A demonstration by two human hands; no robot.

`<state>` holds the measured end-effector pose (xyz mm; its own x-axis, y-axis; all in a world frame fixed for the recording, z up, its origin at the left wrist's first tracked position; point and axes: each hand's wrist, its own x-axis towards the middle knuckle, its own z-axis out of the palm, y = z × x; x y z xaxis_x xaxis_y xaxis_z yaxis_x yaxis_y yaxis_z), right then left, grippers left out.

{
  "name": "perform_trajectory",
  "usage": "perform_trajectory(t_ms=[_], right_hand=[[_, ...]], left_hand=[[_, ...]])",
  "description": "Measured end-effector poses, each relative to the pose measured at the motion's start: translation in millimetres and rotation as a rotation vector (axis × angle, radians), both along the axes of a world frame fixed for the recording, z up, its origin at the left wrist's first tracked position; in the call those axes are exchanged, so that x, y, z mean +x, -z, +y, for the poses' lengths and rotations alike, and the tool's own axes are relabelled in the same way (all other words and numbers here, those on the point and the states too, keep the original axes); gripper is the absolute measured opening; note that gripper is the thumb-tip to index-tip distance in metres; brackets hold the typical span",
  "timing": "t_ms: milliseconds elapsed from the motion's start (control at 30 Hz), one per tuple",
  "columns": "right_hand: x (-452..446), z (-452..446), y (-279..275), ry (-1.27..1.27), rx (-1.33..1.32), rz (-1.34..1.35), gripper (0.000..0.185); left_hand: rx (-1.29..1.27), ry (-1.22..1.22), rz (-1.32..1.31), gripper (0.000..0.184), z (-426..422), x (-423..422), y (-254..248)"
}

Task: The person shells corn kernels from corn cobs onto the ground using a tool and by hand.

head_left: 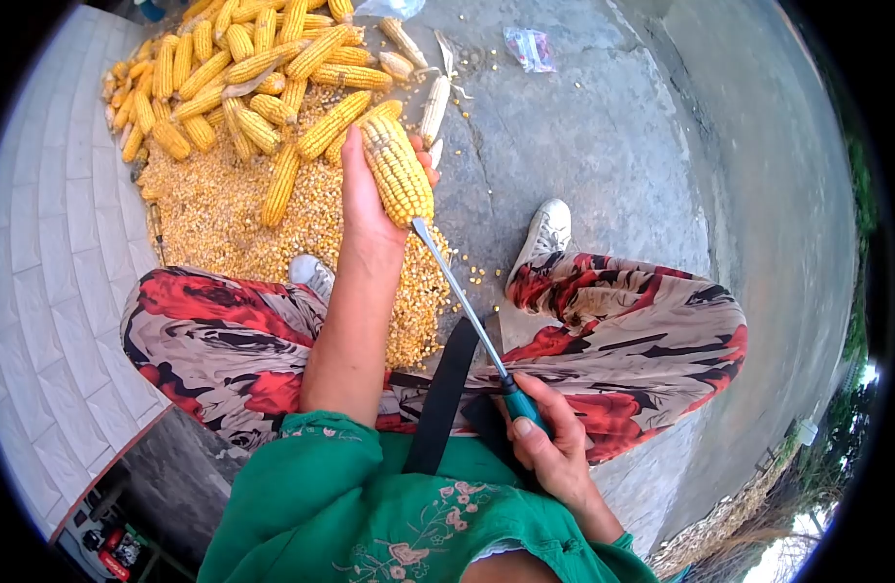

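My left hand (371,189) is closed around a yellow corn cob (397,170), fingers curled behind it and the thumb along its left side. Kernels still cover the visible face of this cob. In my right hand (554,437) is a screwdriver (462,301) with a long metal shaft and a green handle. Its flat tip meets the lower end of the cob; whether it has pushed in between the kernels I cannot tell. Beyond my left hand lies a heap of yellow corn cobs (263,68), on and beside a spread of loose kernels (209,199).
A tiled wall (54,233) runs along the left. On the concrete floor (603,136) are a stripped pale cob (434,112), a small plastic packet (530,49) and scattered kernels. My knees in patterned trousers (641,335) flank the work, and a black strap (445,394) hangs between them.
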<state>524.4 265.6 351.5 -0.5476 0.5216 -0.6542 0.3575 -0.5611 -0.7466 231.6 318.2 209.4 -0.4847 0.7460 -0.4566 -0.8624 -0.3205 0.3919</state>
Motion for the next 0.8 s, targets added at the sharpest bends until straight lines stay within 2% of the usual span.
perform_trajectory(t_ms=[133,267,333,467,600,667,733,800], right_hand=[[2.7,-3.1,3.3,0.014,-0.035,-0.015,0.044],[-4.6,-9.1,5.5,0.145,-0.189,0.084,0.045],[-11.2,-10.2,5.0,0.193,-0.254,0.103,0.045],[-21.7,-7.5,9.3,0.224,-0.302,0.126,0.044],[-34.3,-1.5,10.2,0.390,-0.576,0.297,0.042],[-41.3,1.7,11.7,0.349,-0.545,0.240,0.041],[-45.4,3.2,13.1,0.312,-0.521,0.179,0.041],[-50.5,5.9,15.7,-0.020,-0.155,0.046,0.043]], left_hand=[[-0.058,-0.003,-0.017,0.057,3.5,3.4,1.1],[-0.061,-0.027,-0.031,0.056,3.2,7.4,-2.4],[-0.179,-0.061,0.131,0.053,3.6,6.8,-4.6],[-0.167,-0.057,0.086,0.050,-1.2,0.9,10.7],[-0.327,-0.084,0.165,0.051,-5.3,-3.7,7.9],[-0.370,-0.095,0.152,0.050,-6.0,-5.6,8.6],[-0.533,-0.054,0.217,0.049,-9.5,-6.2,10.2],[-0.555,-0.049,0.249,0.048,-15.1,-12.3,23.9]])
